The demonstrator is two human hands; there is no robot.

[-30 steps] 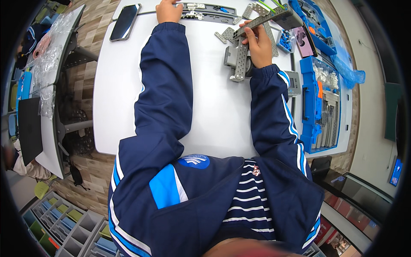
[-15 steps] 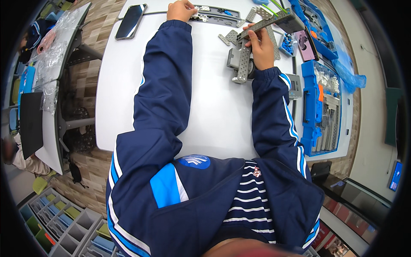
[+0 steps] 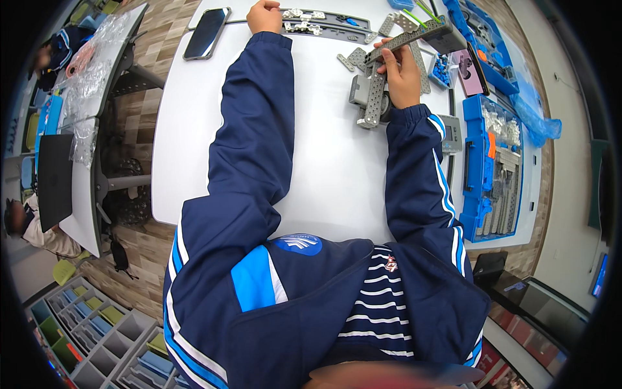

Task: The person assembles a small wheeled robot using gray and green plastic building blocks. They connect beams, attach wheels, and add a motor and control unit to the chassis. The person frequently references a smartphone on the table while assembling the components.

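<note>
My right hand (image 3: pixel 402 76) is closed around a grey building-kit assembly (image 3: pixel 372 94) of perforated beams. Its long beam slopes up to the right, and a grey block and a partly hidden dark wheel sit at its lower end. My left hand (image 3: pixel 264 17) is over the far part of the table, fingers curled together; what they hold, if anything, is hidden. Just right of it lies a grey parts tray (image 3: pixel 334 31) with small white connectors (image 3: pixel 303 28) and a few blue pieces.
A dark phone (image 3: pixel 207 34) lies at the far left of the white table (image 3: pixel 324 175). Loose grey plates (image 3: pixel 356 58) rest beyond the assembly. On the right are a small blue parts box (image 3: pixel 440 70), a grey controller (image 3: pixel 451 133) and an open blue case (image 3: pixel 476 168).
My left hand has drawn back a little to the left from the white connectors in the tray. The right hand keeps its hold on the assembly; the whole view has shifted slightly.
</note>
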